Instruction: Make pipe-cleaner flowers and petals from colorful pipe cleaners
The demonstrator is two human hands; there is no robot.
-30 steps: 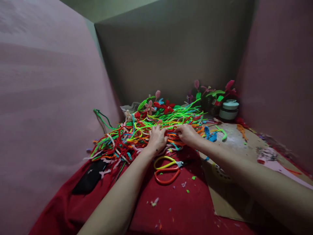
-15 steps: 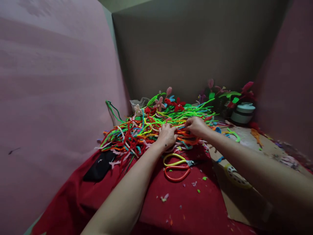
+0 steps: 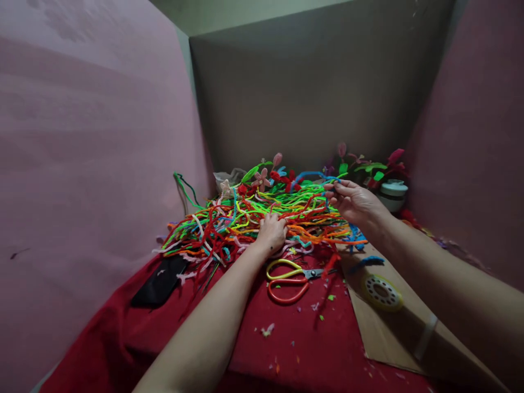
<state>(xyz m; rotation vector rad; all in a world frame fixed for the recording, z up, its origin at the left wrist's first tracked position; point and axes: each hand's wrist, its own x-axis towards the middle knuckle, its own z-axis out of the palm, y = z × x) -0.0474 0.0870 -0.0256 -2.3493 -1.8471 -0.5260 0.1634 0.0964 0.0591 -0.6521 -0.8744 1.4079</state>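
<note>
Right hand (image 3: 352, 203) pinches blue fuzzy stem (image 3: 313, 174) by one end, stem arching over far side of multicoloured pile (image 3: 221, 218); left hand (image 3: 272, 233) on pile, grip unclear; stem probably light, soft, bendable; fingertip hold near end suits.

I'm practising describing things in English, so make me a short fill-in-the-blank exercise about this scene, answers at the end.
The right hand holds a raised strand coloured ____.
The scissors have one red handle and one ____ handle.
Of the scissors and the pile of strands, the left hand touches the ____.

Missing words: blue; yellow; pile of strands.
</note>
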